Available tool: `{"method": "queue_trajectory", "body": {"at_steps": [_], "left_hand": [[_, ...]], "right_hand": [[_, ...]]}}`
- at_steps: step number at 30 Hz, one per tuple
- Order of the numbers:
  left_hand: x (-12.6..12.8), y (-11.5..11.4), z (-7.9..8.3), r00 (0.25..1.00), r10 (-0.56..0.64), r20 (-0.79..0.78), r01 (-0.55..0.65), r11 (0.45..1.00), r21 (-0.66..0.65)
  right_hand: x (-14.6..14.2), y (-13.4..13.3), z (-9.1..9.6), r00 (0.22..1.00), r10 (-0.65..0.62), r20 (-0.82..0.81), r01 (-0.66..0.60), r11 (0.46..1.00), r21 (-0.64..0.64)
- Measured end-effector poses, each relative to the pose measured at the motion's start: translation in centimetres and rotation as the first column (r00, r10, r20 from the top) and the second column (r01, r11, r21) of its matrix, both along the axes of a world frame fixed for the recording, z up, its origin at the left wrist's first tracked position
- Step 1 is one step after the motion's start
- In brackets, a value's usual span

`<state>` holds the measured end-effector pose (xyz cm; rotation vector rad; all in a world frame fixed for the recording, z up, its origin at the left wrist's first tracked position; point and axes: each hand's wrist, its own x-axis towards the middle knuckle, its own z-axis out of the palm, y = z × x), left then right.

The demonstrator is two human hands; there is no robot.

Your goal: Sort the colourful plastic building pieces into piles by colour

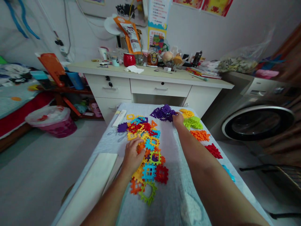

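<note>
A mixed heap of interlocking plastic building pieces [149, 172] in several colours runs down the middle of the cloth-covered table. My left hand [133, 154] rests over the left side of this heap, thumb and fingers apart, holding nothing that I can see. At the far end, my right hand [178, 119] is closed at the right edge of a purple pile [164, 112], its fingertips on a purple building piece and partly hidden. Along the right side lie sorted piles: yellow [187, 113], light green [193, 123], orange [200, 135], red [213, 151] and blue [228, 173].
A long white box [94, 179] lies along the table's left edge, with a small white strip [119, 118] farther back. Beyond stands a white desk [160, 89] crowded with jars and packets. A washing machine [256, 106] is at right, a pink bin [53, 121] at left.
</note>
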<state>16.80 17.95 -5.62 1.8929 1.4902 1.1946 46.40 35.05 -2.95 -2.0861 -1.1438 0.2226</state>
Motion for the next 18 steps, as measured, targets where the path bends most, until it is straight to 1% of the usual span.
{"method": "queue_trajectory", "body": {"at_steps": [3,5,9,12,13,15,17,18], "left_hand": [[0.0,0.0,0.1,1.0,-0.004,0.0,0.004,1.0,0.009],[0.0,0.0,0.2,1.0,-0.007,-0.002,0.007,1.0,0.009],[0.1,-0.1,0.2,1.0,-0.011,-0.002,0.011,1.0,0.016],[0.1,-0.1,0.2,1.0,-0.007,0.003,0.007,1.0,0.026],[0.2,-0.1,0.2,1.0,-0.003,0.005,0.002,1.0,0.027],[0.2,-0.1,0.1,1.0,0.008,0.012,-0.008,1.0,0.026],[0.2,-0.1,0.1,1.0,0.015,0.017,-0.016,1.0,0.024],[0.2,0.0,0.1,1.0,0.016,0.019,-0.017,1.0,0.025]], "right_hand": [[0.2,0.0,-0.6,1.0,0.021,-0.02,-0.021,1.0,0.0],[0.2,-0.3,-1.0,0.997,0.036,-0.063,-0.034,0.999,0.029],[0.0,-1.7,-1.7,0.992,0.06,-0.108,-0.041,0.984,0.173],[-0.9,-3.2,-2.1,0.991,0.081,-0.109,-0.05,0.964,0.261],[-1.5,-3.7,-2.1,0.988,0.107,-0.107,-0.073,0.957,0.281],[-3.0,-4.9,-2.0,0.974,0.206,-0.098,-0.168,0.938,0.304],[-5.1,-5.9,-1.7,0.935,0.347,-0.079,-0.311,0.904,0.295],[-6.2,-6.3,-1.5,0.903,0.424,-0.065,-0.393,0.879,0.272]]}}
